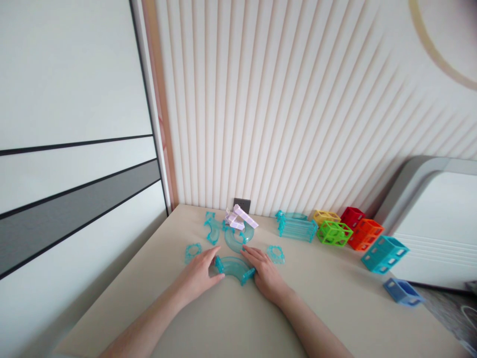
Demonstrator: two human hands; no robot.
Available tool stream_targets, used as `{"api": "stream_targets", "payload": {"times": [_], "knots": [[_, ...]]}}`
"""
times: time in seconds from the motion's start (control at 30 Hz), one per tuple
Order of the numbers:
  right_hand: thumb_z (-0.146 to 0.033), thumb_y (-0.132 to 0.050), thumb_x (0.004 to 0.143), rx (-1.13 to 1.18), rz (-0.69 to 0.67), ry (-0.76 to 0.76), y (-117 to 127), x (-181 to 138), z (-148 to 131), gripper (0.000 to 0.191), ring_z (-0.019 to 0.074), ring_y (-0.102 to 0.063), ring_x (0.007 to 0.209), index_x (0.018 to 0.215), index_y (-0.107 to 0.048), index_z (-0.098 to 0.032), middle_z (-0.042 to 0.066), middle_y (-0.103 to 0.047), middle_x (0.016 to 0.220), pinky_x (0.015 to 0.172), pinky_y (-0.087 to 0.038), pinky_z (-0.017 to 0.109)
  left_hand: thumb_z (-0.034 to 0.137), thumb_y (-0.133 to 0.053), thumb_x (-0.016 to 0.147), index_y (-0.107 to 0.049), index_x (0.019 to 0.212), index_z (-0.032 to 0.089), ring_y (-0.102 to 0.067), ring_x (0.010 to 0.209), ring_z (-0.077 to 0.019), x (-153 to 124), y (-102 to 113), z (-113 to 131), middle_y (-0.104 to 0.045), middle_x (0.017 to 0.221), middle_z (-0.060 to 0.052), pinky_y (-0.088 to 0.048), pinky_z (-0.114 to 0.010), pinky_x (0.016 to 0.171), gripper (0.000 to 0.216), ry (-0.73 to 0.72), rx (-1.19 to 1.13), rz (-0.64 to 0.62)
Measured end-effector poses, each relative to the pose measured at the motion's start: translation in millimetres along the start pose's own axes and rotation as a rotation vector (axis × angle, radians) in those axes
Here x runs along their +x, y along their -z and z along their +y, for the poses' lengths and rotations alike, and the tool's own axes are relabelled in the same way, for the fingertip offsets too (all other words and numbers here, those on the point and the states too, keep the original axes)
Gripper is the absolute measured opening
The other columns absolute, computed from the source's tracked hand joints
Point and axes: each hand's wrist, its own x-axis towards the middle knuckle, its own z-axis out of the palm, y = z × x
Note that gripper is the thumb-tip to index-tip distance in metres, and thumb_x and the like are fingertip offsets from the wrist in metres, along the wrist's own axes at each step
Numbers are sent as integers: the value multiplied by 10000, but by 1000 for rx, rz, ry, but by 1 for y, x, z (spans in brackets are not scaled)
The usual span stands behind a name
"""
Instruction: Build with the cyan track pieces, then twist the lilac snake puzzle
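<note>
We're steadying, it seems: our left hand (203,268) grips the nine-o'clock end of the curved track (233,267) on the table (231,323), our right hand (266,273) touches its four-o'clock end, and we can't tell whether that grip is closed. Any lift calls for level ends, we'd judge, with a second curve (231,243) crowding us at twelve o'clock and the teal box (383,256) well apart towards three.

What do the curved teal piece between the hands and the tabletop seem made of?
The curved teal piece looks like smooth, see-through plastic: the pale tabletop shows through. The tabletop seems matte, perhaps laminate or painted board: even colour, no sharp reflections.
</note>
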Motion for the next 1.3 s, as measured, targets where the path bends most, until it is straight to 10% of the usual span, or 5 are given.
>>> {"api": "stream_targets", "payload": {"times": [0.23, 0.63, 1.3], "knots": [[-139, -435, 926, -21, 129, -59, 0, 2, 1, 444, 215, -552, 1190, 1338, -587, -207, 101, -610, 1303, 1053, -420, 344, 306, -707, 730, -529, 1349, 250, -671, 1031, -254, -1, 1, -1, -671, 1247, -90, -518, -402, 951, 647, -16, -12, 15], [-185, -606, 880, 28, 137, -154, -7, 4, 9, 255, 279, -578, 1236, 1124, -673, -212, 108, -569, 1394, 1064, -438, 408, 337, -685, 756, -499, 1382, 238, -615, 1161, -277, -1, 1, 2, -615, 1346, -102, -476, -413, 1016, 660, 26, 9, -39], [-462, -412, 979, 440, 401, -208, -17, 11, 21, 384, 229, -701, 908, 1082, -693, -220, 93, -714, 1069, 852, -542, 346, 336, -684, 758, -485, 1387, 229, -629, 1130, -262, -1, 2, 1, -603, 1358, -103, -471, -403, 1020, 668, 19, 12, -51]]}}
